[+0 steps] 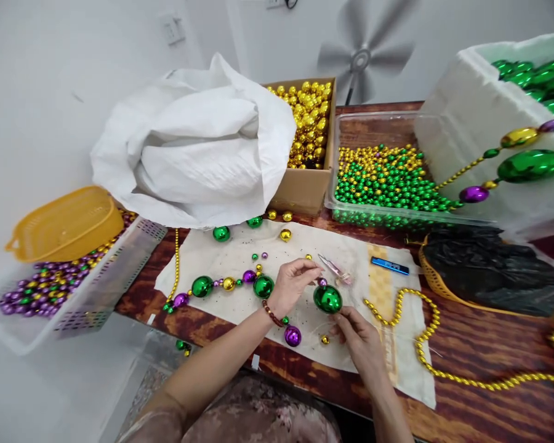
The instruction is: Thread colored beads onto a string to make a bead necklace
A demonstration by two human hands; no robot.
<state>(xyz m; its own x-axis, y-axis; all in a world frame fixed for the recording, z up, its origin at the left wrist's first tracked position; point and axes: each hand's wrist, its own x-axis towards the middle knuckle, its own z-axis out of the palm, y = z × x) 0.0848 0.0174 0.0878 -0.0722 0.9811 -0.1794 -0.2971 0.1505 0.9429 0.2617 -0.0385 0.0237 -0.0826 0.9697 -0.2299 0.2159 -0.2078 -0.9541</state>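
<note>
A large shiny green bead (327, 299), topped by a small purple bead (322, 281), is between my hands above the cloth. My left hand (292, 284) is closed in a pinch just over the purple bead; whatever thin thing lies in its fingertips is too small to make out. My right hand (357, 335) has thumb and finger closed at the underside of the green bead. Left of them lies a strung row of beads, with another green bead (202, 287) and a gold bead (229, 283). A purple bead (292, 336) rests below my left wrist.
Pink-handled tweezers (336, 269) and a blue tool (390, 266) lie on the cream cloth (300, 237). A gold bead chain (489, 386) winds rightward. Behind stand a white sack (203, 160), a cardboard box (305, 184), a clear bin (378, 117) and a foam box (466, 92).
</note>
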